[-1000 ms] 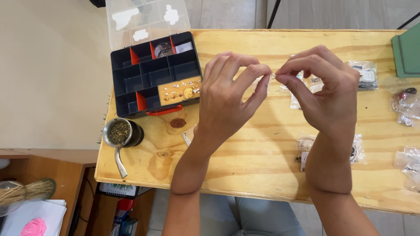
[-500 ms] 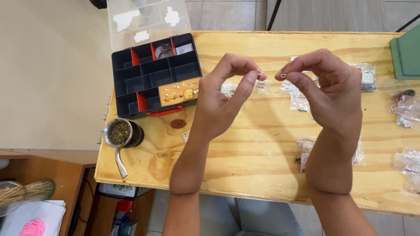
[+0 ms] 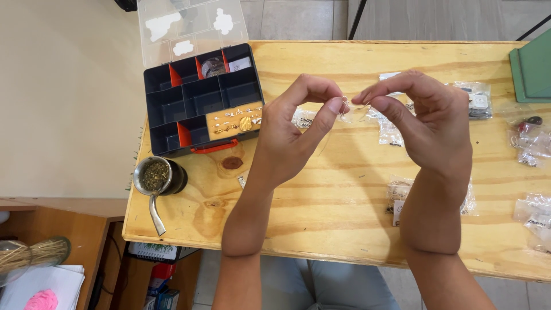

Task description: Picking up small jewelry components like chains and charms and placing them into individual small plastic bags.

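The left hand (image 3: 293, 132) and the right hand (image 3: 427, 123) meet fingertip to fingertip above the pale pine tabletop (image 3: 321, 212), both pinching a tiny clear plastic bag (image 3: 351, 110) raised between them; whether it is open I cannot tell; the black compartment box with orange dividers (image 3: 201, 100) stands open, and other small bags (image 3: 534, 143) lie unsorted.

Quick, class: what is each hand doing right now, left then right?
Left hand: fingertips pinched shut on a small clear bag.
Right hand: fingertips pinched on the same small clear bag, above the wooden table.

A craft workbench: plywood table (image 3: 344, 229), compartment box (image 3: 201, 100) of findings, small bags (image 3: 534, 143).
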